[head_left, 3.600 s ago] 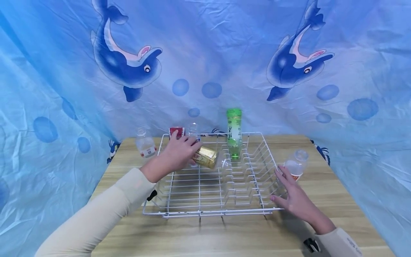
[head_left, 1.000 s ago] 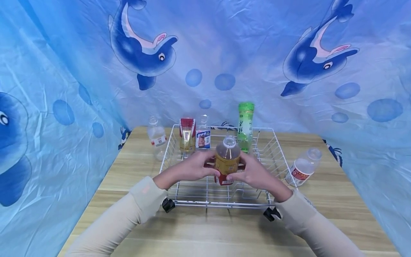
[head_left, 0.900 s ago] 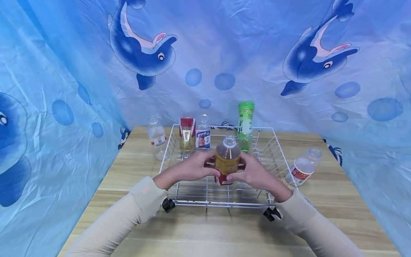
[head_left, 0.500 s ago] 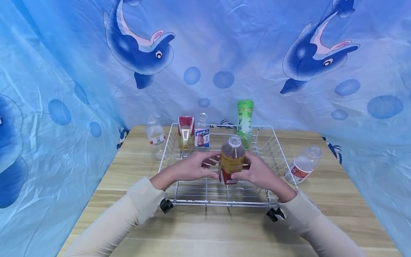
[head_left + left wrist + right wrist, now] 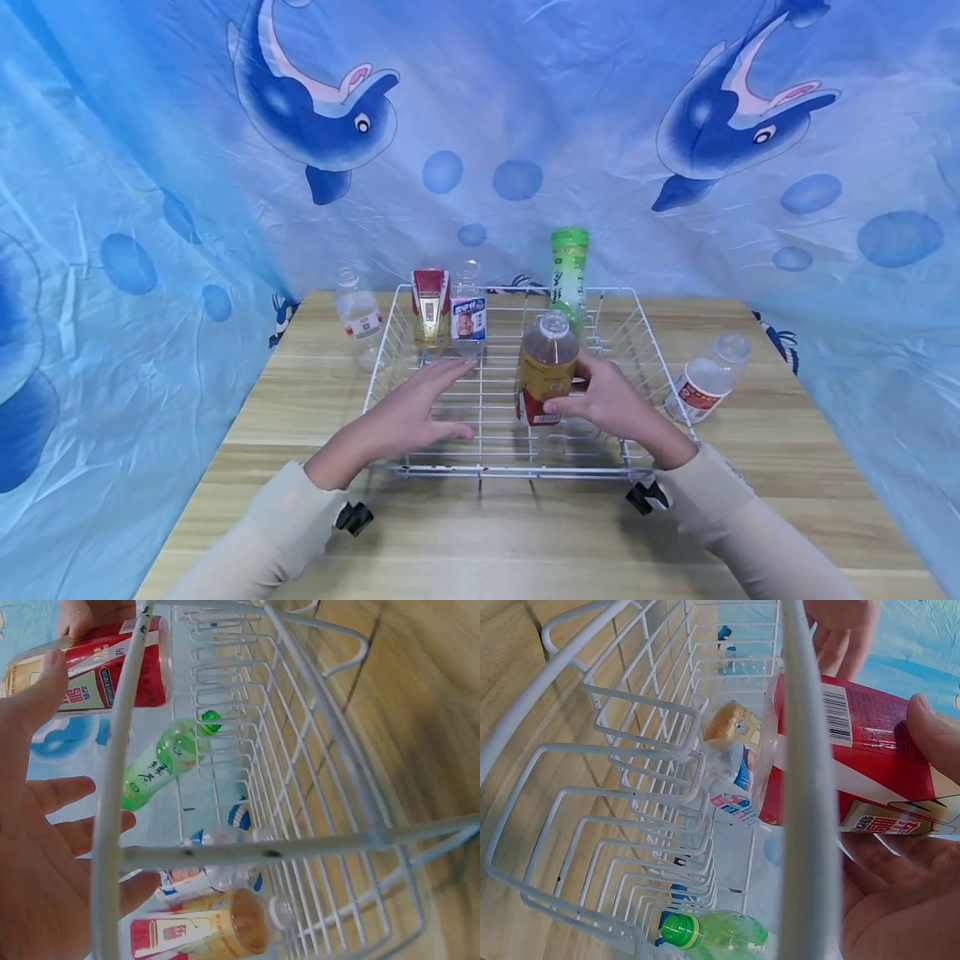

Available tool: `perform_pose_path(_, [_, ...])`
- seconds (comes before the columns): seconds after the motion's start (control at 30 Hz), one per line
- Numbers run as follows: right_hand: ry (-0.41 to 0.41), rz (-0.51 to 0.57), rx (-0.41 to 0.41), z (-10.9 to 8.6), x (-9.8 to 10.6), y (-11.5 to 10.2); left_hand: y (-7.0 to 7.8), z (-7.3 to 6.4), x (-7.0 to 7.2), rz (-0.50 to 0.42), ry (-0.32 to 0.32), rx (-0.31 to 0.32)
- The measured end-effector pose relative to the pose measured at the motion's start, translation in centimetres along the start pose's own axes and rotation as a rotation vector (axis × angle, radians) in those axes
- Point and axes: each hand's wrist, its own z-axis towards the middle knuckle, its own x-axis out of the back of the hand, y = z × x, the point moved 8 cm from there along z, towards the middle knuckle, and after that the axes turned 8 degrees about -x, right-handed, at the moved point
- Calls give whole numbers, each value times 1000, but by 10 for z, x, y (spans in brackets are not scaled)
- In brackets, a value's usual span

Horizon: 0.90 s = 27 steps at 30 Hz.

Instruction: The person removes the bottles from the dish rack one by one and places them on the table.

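While the left hand (image 5: 405,417) stands with fingers spread, gripping nothing, over the wire rack (image 5: 450,472), the blue-labelled bottle (image 5: 468,318) is beyond its fingertips. Right of these fingers, mouth up above the rack floor, the gold-and-red bottle (image 5: 546,371) is held between thumb and fingers of the right hand (image 5: 618,406); base contact cannot be confirmed. Grip lightly, since the wall probably dents; hold the base level, clear of the green bottle (image 5: 569,268) beyond the right fingers.

The wood-grain table (image 5: 480,537) carries a white rack (image 5: 517,473); a clear bottle (image 5: 361,321) stands just beside the rack's left side, a red-labelled bottle (image 5: 699,392) just beside its right.
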Motion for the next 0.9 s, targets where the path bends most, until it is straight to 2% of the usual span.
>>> perform_pose_path(0.1, [0, 1, -9, -1, 1, 0, -3, -8, 0, 62, 15, 13])
perform_pose_path(0.27, [14, -9, -15, -2, 3, 3, -11, -20, 1, 199, 78, 30])
perform_pose_path(0.43, [28, -13, -38, -2, 5, 8, -23, -31, 1, 260, 121, 72])
perform_pose_path(0.63, [39, -20, -52, -6, 9, 10, -34, -41, 4, 253, 141, 119])
perform_pose_path(0.9, [60, -13, -48, -9, 13, 16, -49, -60, 6, 153, 173, 180])
